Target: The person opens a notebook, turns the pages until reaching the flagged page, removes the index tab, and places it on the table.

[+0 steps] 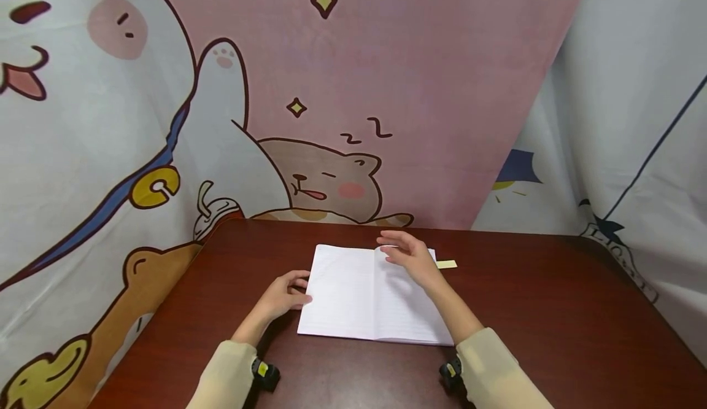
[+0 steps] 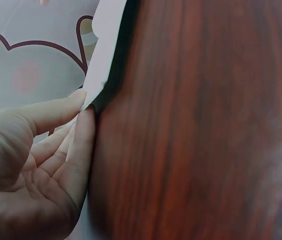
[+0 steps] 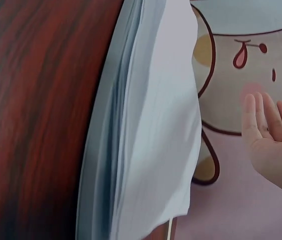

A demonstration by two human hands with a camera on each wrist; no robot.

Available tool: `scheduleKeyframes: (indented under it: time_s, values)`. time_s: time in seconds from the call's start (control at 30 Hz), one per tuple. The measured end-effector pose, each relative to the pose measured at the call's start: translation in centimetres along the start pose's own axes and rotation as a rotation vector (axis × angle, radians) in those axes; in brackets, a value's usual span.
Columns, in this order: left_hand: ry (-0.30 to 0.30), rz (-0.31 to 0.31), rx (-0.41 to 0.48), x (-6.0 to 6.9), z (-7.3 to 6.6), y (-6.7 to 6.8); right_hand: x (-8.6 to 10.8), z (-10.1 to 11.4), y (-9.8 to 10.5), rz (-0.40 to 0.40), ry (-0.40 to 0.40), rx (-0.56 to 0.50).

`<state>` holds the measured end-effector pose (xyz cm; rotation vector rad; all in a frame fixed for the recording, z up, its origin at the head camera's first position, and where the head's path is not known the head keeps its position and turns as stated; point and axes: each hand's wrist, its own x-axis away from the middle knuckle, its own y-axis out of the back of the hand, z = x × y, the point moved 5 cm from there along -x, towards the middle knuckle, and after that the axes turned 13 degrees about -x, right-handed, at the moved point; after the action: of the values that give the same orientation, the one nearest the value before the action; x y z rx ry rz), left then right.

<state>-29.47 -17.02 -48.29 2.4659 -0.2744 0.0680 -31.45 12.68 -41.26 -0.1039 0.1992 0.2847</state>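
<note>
An open notebook with white lined pages lies on the dark red-brown table. At its left edge, my left hand pinches the pages between thumb and index finger. The left wrist view shows this hand close up, with the notebook edge caught at the fingertips. Above the upper part of the right page hovers my right hand, fingers spread and loosely extended, holding nothing. In the right wrist view this hand is apart from the notebook's layered pages.
A pale yellow strip sticks out past the notebook's right edge. The wooden table extends on both sides. Behind it hangs a pink and white cloth with cartoon animals. Small black devices sit at both wrists.
</note>
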Motion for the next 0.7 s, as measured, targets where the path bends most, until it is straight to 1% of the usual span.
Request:
scheduleKeyframes:
  time_s: [0.13, 0.37, 0.57, 0.7]
  values:
    - [0.011, -0.012, -0.012, 0.0, -0.1, 0.0, 0.2, 0.2, 1.6, -0.015, -0.001, 0.020]
    - [0.019, -0.003, -0.022, 0.0, -0.1, -0.1, 0.5, 0.7, 4.3, -0.056, 0.015, 0.049]
    - [0.017, 0.008, -0.036, -0.1, -0.2, -0.1, 0.8, 1.0, 6.1, -0.082, 0.016, 0.062]
    - [0.026, 0.004, -0.040, -0.1, -0.2, -0.1, 1.2, 0.9, 7.1, -0.103, 0.016, 0.094]
